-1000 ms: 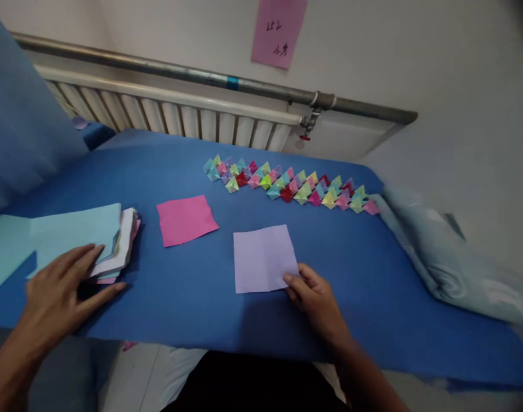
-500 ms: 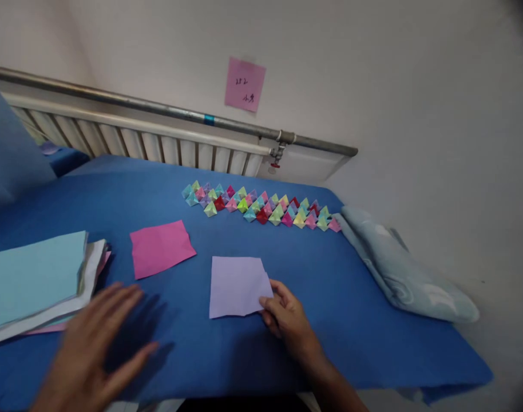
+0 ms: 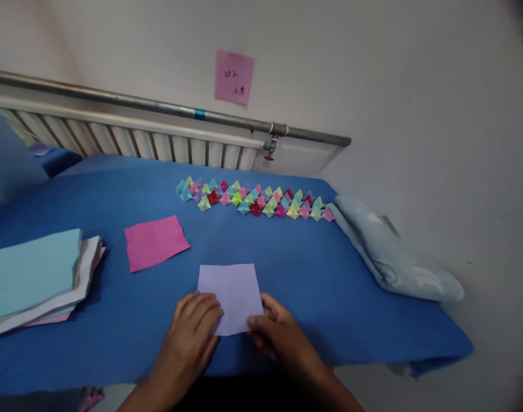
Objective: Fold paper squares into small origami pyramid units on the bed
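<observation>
A square of lavender paper (image 3: 230, 289) is between my two hands, near the front of the blue-covered table. My right hand (image 3: 276, 329) pinches its lower right edge, thumb on top and fingers behind. At the left edge, my left hand (image 3: 193, 326) has its fingers bent over the top face of the sheet; its thumb is partly hidden below. A faint crease runs down the paper. Farther left lies a creased magenta paper square (image 3: 156, 243), touched by neither hand.
Rows of folded colourful paper pieces (image 3: 255, 200) lie toward the back. A stack of paper sheets (image 3: 34, 274) is at left, a folded light-blue blanket (image 3: 390, 252) at right. Behind the table (image 3: 115, 194) are a radiator (image 3: 137, 140), a pipe (image 3: 158, 106) and a pink note (image 3: 234, 77).
My left hand has moved right, from open beside the paper stack to the lavender paper's left edge. The lavender paper has come slightly nearer to me, still in my right hand.
</observation>
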Demonstrator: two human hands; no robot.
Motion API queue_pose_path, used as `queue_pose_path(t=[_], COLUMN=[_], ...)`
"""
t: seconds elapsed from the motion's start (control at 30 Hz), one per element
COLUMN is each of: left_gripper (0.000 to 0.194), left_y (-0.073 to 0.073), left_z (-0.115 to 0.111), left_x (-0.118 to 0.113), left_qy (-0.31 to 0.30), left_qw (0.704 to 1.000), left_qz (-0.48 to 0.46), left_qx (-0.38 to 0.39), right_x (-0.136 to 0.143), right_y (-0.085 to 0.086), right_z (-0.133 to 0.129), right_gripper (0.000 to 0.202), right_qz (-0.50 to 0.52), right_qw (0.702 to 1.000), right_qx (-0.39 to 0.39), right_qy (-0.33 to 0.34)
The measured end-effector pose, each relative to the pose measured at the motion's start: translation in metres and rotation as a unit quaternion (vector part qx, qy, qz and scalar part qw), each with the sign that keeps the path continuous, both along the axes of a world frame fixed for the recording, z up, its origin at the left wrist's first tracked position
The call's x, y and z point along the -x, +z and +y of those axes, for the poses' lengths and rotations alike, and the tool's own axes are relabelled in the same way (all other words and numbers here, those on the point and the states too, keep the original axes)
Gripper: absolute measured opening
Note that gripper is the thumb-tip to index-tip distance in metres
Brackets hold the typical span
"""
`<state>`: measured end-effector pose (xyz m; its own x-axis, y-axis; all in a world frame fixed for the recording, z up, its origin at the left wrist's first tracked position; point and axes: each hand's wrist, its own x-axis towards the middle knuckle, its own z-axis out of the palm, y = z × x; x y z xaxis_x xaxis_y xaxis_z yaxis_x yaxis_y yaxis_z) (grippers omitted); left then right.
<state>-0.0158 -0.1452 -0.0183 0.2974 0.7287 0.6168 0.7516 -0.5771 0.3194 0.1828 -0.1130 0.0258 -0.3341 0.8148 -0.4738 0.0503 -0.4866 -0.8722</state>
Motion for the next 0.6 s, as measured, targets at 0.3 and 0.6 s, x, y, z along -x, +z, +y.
queue_pose_path(t=[0.3,0.6], left_gripper=[0.021,0.022], left_y=[0.003,0.005], left_z=[-0.017,-0.024], left_x=[0.012,0.015], left_qy=[-0.012,-0.063], left_qw=[1.000,0.997], left_qz=[-0.006,-0.028], left_qx=[0.020,0.043], right_x=[-0.023,-0.039], right_y=[-0.003,-0.019], right_z=[-0.012,-0.012], right_gripper=[0.044,0.046], right_qz=[-0.091,-0.285], right_qw=[0.988,0.778], right_qx=[-0.121,-0.550], right_qy=[-0.023,0.105])
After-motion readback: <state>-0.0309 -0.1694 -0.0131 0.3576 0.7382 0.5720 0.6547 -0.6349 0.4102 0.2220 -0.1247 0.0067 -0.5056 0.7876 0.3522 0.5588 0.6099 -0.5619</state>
